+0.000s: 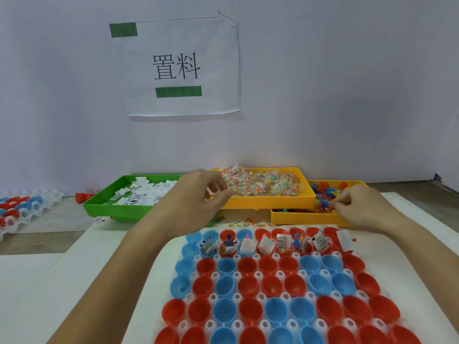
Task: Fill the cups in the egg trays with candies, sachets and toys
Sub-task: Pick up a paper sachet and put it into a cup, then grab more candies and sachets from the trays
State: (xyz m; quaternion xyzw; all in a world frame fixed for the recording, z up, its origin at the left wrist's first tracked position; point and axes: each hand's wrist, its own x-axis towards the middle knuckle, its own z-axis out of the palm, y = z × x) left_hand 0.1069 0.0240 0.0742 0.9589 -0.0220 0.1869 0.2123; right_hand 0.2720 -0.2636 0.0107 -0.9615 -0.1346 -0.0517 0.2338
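Note:
A clear egg tray in front of me holds red cups and blue cups. Only the far row has sachets, candies and toys in it. Behind it stand a green tray of white sachets, a yellow tray of candy packets, and a lower yellow tray of coloured toys. My left hand pinches a clear candy packet at the near left edge of the candy pile. My right hand has its fingertips closed on a toy in the toy tray.
A second egg tray with cups lies at the far left, with a loose red cup near the green tray. Stray candy packets and one sachet lie on the table. A paper sign hangs on the wall behind.

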